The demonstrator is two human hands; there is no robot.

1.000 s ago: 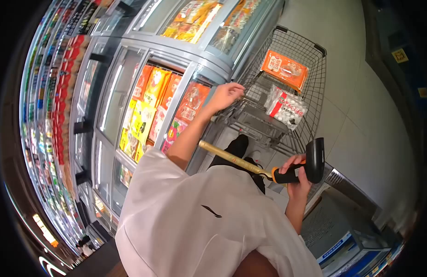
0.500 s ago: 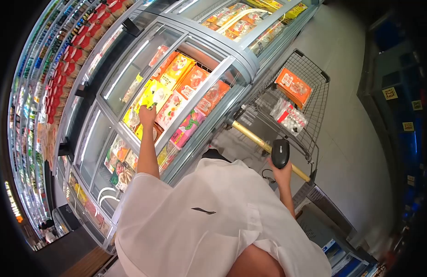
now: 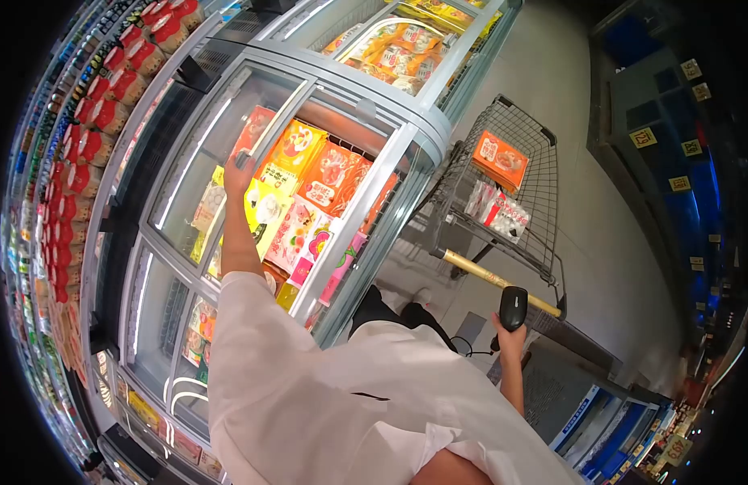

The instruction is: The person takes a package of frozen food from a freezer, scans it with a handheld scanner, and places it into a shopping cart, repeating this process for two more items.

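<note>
My left hand (image 3: pixel 236 176) reaches over the chest freezer, its fingers curled at a small dark grip on the edge of the sliding glass lid (image 3: pixel 198 166). Below the open part of the lid lie frozen food packets: yellow packets (image 3: pixel 265 212), orange packets (image 3: pixel 335 178) and a pink-and-white packet (image 3: pixel 299 233). In my right hand (image 3: pixel 511 341) is a black handheld barcode scanner (image 3: pixel 514 307), its head up and close to the cart's yellow handle bar (image 3: pixel 479 271). A thin cable shows beside that hand.
A wire shopping cart (image 3: pixel 543 234) stands to the right, holding an orange packet (image 3: pixel 501 160) and a clear bag of white pieces (image 3: pixel 497 212). Shelves with red-lidded jars (image 3: pixel 93 148) line the left. Blue-lit cases with price tags (image 3: pixel 642 137) are at far right.
My left hand has moved from over the yellow packets to the lid's edge. My right hand and the scanner have shifted lower and rightward in view. The view itself has turned.
</note>
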